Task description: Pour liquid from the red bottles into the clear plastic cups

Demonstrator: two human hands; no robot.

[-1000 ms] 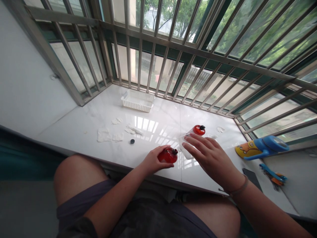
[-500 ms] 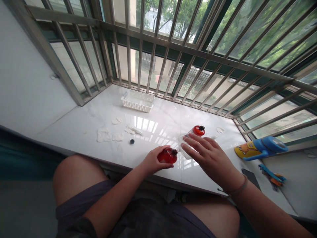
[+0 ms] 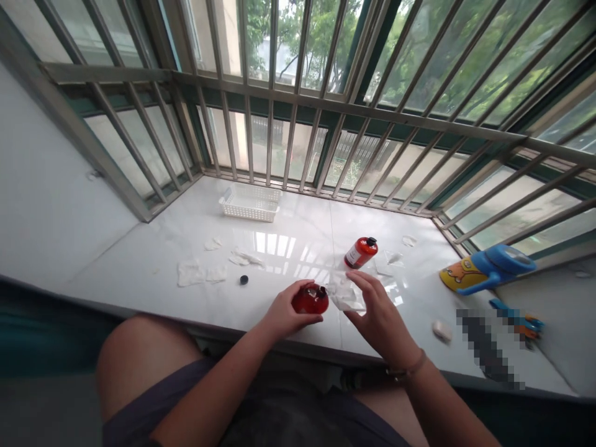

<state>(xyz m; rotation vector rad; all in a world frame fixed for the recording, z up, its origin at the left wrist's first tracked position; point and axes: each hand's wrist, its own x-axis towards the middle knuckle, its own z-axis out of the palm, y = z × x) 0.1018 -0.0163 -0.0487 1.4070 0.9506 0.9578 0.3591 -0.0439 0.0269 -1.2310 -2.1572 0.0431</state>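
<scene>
My left hand [image 3: 285, 310] is wrapped round a red bottle [image 3: 310, 300] with a dark top, held at the table's front part. Just right of its neck, my right hand [image 3: 379, 316] has thumb and fingers around a crumpled, see-through plastic wrapper [image 3: 347, 297]; part of it hides behind the fingers. Beyond that hand stands a second red bottle [image 3: 361, 253] with a pale label and a black top. A small dark cap [image 3: 244, 280] lies on the table to the left.
A white perforated basket [image 3: 249, 214] sits near the barred window. Crumpled white tissues [image 3: 190, 274] lie at left. More clear plastic [image 3: 391, 261] is by the second bottle. At right are a blue and yellow flask [image 3: 487, 270], a whitish lump [image 3: 441, 331] and blue-orange tools [image 3: 521, 320].
My right hand has drawn back toward me and turned, its fingers now curved around the clear plastic, uncovering the second bottle. My left hand still holds its bottle. The view has shifted slightly.
</scene>
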